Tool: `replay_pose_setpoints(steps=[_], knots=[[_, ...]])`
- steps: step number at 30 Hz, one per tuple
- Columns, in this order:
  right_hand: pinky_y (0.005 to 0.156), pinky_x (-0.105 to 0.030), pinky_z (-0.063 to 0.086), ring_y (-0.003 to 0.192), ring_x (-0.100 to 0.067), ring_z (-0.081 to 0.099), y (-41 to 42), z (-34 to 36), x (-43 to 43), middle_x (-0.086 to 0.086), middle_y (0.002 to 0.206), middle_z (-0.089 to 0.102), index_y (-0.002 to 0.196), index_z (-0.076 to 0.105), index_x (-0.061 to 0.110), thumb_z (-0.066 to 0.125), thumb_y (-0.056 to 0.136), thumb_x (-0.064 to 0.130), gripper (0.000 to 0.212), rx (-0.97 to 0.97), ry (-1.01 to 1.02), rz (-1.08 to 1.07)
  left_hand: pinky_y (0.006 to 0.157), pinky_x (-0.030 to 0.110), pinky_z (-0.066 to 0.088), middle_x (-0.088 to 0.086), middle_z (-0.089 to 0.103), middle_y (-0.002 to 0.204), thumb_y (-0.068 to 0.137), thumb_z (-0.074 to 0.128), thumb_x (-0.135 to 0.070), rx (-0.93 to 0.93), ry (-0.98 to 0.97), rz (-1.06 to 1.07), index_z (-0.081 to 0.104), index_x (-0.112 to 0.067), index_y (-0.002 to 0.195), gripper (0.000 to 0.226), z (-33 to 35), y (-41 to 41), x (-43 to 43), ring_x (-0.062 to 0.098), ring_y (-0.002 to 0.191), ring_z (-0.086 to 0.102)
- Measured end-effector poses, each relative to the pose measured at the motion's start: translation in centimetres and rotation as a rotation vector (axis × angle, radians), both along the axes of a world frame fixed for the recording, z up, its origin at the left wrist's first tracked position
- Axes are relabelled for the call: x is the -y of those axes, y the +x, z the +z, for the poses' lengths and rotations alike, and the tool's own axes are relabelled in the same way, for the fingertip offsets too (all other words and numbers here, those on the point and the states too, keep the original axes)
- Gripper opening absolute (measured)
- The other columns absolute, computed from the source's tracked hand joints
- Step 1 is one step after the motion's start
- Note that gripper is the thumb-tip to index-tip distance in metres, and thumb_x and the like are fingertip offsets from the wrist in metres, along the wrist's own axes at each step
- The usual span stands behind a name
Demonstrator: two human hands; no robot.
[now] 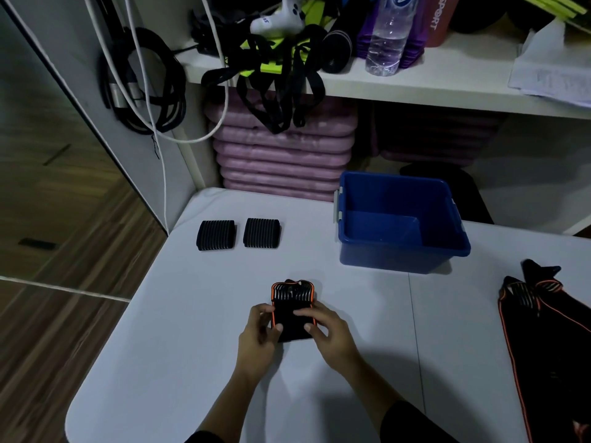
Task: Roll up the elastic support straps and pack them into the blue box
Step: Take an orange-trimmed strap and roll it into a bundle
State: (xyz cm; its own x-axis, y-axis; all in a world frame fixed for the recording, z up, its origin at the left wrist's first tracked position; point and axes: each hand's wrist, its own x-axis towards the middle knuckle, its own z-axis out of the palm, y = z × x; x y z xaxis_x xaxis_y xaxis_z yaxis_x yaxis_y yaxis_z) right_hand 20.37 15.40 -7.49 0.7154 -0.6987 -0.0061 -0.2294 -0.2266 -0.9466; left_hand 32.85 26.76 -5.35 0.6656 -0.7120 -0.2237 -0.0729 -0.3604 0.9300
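Far left, toward the far edge of the white table [166, 330]: 2 finished rolls, black w/ pale ribbing. The left roll [216, 235] and right roll [261, 233] sit side by side, just apart. They look parked there to stay out of the work area until boxing.

Centre, near the person: the left hand [257, 334] grips the left side of the strap [292, 310] being worked. Its fingers curl over the orange-piped edge, w/ the thumb at the near end. The strap is black and lies on the table, and its ribbed far end pokes out beyond the fingertips. The right hand [326, 330] mirrors this, fingers curled over the top and thumb at the near end. Holding both sides at once prob. keeps the edges square and the elastic tight so the roll won't spring open.

Right of centre, further back: the blue box [393, 257] is upright and open, w/ nothing visible inside. It seems placed for an easy reach w/ the right hand.

Far right: loose straps [543, 330], long, black w/ orange trim, lie flat and run out of view. There are at least 2; exact count unclear. Prob. the to-do pile.
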Motion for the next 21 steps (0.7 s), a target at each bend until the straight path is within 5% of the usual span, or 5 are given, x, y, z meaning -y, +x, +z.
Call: replay_pose_setpoints(steps=[4, 7, 11, 14, 21], knots=[[0.094, -0.028, 0.049, 0.113, -0.010, 0.058, 0.3, 0.5, 0.8, 0.011, 0.121, 0.062, 0.107, 0.067, 0.035, 0.053, 0.083, 0.007, 0.040, -0.002, 0.026, 0.086, 0.069, 0.015, 0.046, -0.021, 0.063, 0.087, 0.084, 0.057, -0.018, -0.015, -0.023, -0.032, 0.050, -0.024, 0.099, 0.018, -0.1, 0.2, 0.0, 0.001, 0.076, 0.057], [0.089, -0.021, 0.047, 0.104, -0.002, 0.059, 0.6, 1.1, 1.1, 0.021, 0.108, 0.065, 0.105, 0.066, 0.039, 0.052, 0.079, 0.006, 0.044, -0.053, 0.050, 0.109, 0.072, 0.025, 0.048, -0.013, 0.065, 0.090, 0.077, 0.054, -0.022, -0.025, -0.023, -0.061, 0.052, -0.020, 0.099, 0.022, -0.1, 0.8, 0.2, 0.009, 0.080, 0.059], [0.093, -0.027, 0.049, 0.107, -0.004, 0.057, 0.7, 0.7, 0.2, 0.020, 0.108, 0.064, 0.103, 0.065, 0.046, 0.052, 0.080, 0.013, 0.043, -0.032, 0.058, 0.020, 0.065, 0.030, 0.047, 0.009, 0.063, 0.079, 0.082, 0.059, -0.008, 0.023, -0.034, -0.013, 0.054, -0.027, 0.094, 0.023, 0.0, 0.6, 0.4, 0.026, 0.070, 0.056], [0.095, -0.034, 0.049, 0.109, -0.006, 0.055, 1.6, 0.5, -0.4, 0.011, 0.112, 0.061, 0.101, 0.065, 0.050, 0.053, 0.081, 0.017, 0.041, -0.022, 0.060, -0.053, 0.070, 0.025, 0.050, -0.001, 0.065, 0.084, 0.085, 0.057, 0.002, -0.005, -0.038, 0.056, 0.053, -0.027, 0.093, 0.031, 0.3, 0.3, 0.4, 0.012, 0.077, 0.062], [0.097, -0.036, 0.050, 0.114, -0.007, 0.056, 7.8, 2.5, -0.9, 0.018, 0.120, 0.058, 0.100, 0.067, 0.050, 0.055, 0.085, 0.022, 0.033, 0.034, 0.070, -0.029, 0.077, 0.023, 0.053, -0.009, 0.061, 0.102, 0.088, 0.052, 0.006, -0.012, -0.127, 0.199, 0.054, -0.021, 0.099, 0.029, 2.6, 4.9, 0.4, 0.013, 0.097, 0.061]])
